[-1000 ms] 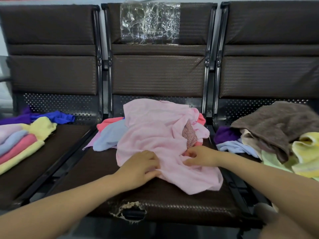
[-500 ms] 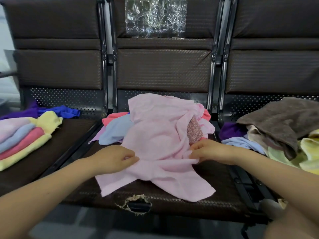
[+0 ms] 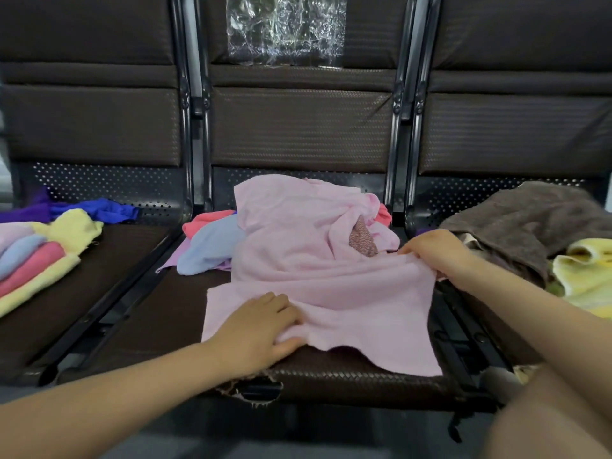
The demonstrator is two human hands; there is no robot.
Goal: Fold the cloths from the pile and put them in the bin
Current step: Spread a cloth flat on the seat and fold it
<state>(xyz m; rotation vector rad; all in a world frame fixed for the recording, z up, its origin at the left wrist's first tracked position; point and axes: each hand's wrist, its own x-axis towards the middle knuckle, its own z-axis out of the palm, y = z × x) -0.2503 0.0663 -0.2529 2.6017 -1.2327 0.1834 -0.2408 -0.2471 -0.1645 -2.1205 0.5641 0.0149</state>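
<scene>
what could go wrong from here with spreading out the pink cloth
The pink cloth lies partly on the blue cloth behind it, so pulling may drag that along. Its near corner reaches the seat's front edge and could slide off. The right hand pinches only the cloth's edge; that grip may slip.

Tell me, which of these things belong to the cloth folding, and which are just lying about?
Part of the job:
- large pale pink cloth, pressed by the left hand, pinched by the right hand
- loose light blue cloth beneath it
- stack of folded pastel cloths
- heap of brown and yellow towels

Lying about:
- crinkled clear plastic sheet
- brown padded seat
</scene>
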